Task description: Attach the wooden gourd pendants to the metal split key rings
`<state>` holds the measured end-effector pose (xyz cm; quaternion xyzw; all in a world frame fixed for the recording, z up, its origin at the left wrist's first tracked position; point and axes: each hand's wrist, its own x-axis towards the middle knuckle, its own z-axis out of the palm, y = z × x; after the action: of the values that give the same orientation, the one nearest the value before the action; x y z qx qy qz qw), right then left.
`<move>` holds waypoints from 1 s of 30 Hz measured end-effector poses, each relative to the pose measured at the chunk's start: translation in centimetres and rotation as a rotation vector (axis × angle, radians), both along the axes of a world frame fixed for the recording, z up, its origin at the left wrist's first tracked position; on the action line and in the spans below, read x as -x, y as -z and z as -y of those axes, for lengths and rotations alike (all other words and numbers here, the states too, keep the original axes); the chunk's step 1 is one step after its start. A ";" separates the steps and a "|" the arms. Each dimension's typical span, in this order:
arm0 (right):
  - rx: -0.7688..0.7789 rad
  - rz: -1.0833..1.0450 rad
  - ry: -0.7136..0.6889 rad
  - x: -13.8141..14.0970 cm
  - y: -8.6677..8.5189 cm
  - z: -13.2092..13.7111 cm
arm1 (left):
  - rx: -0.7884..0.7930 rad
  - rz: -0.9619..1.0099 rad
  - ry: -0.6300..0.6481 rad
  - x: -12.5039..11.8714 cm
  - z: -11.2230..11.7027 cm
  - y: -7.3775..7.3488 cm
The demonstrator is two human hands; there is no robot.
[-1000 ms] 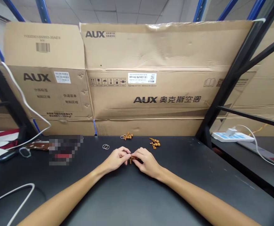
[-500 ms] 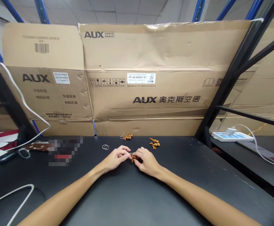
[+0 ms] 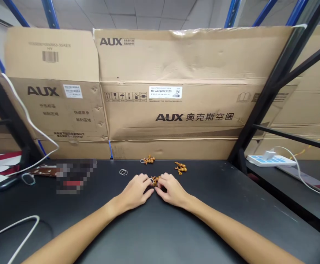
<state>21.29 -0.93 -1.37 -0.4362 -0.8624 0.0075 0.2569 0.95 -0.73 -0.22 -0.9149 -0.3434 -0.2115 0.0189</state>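
Observation:
My left hand [image 3: 136, 190] and my right hand [image 3: 171, 190] meet at the middle of the black table [image 3: 160, 227]. Between their fingertips sits a small cluster of brown wooden gourd charms [image 3: 155, 180] with a thin metal ring; both hands pinch it, fingers curled. Behind them lie two metal key rings [image 3: 123, 172], a gourd charm with a ring [image 3: 148, 160] and another gourd cluster [image 3: 181, 168].
Large AUX cardboard boxes [image 3: 176, 110] stand along the table's back edge. A black shelf post [image 3: 261, 99] slants at the right, with a white power strip [image 3: 270, 160] beyond it. White cable [image 3: 14, 227], a dark strap and other items lie at the left.
My left hand has turned palm-down and flattened over the charm cluster, which has shifted slightly away from me. My right hand has barely moved.

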 end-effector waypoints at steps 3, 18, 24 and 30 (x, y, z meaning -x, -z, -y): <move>0.042 0.044 0.009 -0.4 0.2 -0.3 | 0.012 -0.009 -0.047 0.4 -0.6 0.5; 0.088 0.082 0.014 -0.7 0.8 -0.8 | 0.111 0.001 -0.066 0.6 -0.9 0.9; 0.093 0.090 0.022 -0.7 0.7 -0.8 | 0.101 -0.027 -0.084 0.5 -0.7 0.6; 0.089 0.071 0.018 -0.7 0.7 -0.8 | 0.119 -0.031 -0.327 0.3 -0.8 1.3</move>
<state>21.99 -0.15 -2.10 -0.4551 -0.8657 0.0282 0.2066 0.62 0.06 -1.54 -0.8496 -0.4991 -0.1708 0.0040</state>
